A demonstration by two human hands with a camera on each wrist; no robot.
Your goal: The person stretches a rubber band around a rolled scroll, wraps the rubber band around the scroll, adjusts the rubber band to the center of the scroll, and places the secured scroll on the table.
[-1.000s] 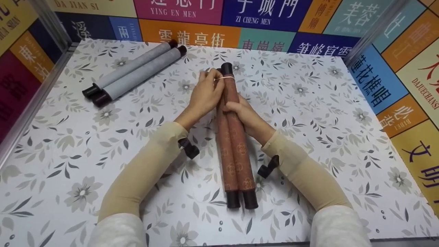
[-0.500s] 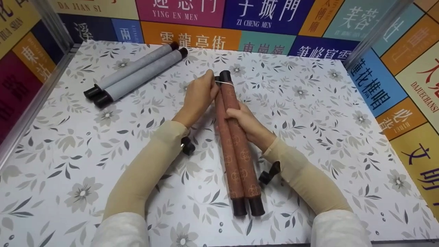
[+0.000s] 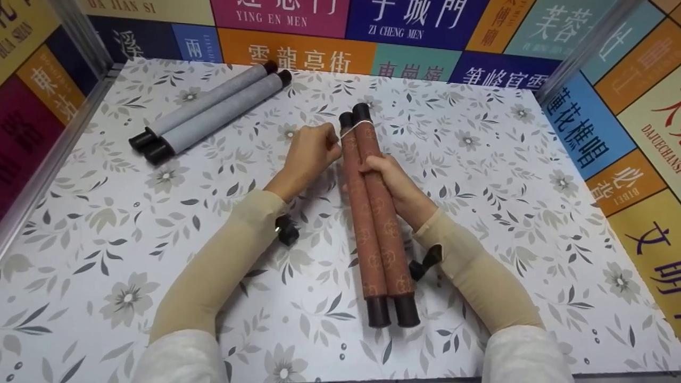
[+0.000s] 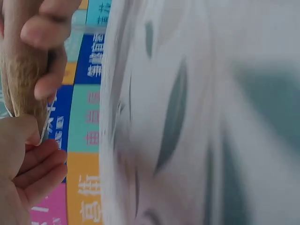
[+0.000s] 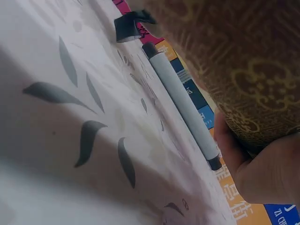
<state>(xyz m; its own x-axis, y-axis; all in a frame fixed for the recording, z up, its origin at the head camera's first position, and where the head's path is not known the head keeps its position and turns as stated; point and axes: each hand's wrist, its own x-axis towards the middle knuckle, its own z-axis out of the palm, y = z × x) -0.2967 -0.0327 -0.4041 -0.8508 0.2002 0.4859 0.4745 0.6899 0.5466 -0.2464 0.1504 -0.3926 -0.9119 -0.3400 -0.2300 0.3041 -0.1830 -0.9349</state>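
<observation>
A reddish-brown patterned scroll (image 3: pixel 380 229), rolled from both sides into two tubes with dark end knobs, lies in my right hand (image 3: pixel 396 181). The thumb crosses the upper part and the fingers wrap underneath, as the right wrist view shows with the scroll (image 5: pixel 262 79) large above the palm. Around the far end runs a thin white string (image 3: pixel 355 125). My left hand (image 3: pixel 308 157) is at the left side of that end, pinching the string between thumb and curled forefinger. In the left wrist view the string (image 4: pixel 46 126) stretches beside the scroll (image 4: pixel 23 79).
A second scroll (image 3: pixel 218 114), pale grey with dark knobs, lies at the back left of the flower-patterned table (image 3: pixel 266 330). Coloured panels with lettering (image 3: pixel 298 53) stand along the back and sides. Black camera mounts (image 3: pixel 287 230) hang at both wrists.
My left hand has drawn back from the scroll's far end, pulling the string out to the left. Both far knobs now show, and the scroll has shifted slightly right in my right hand.
</observation>
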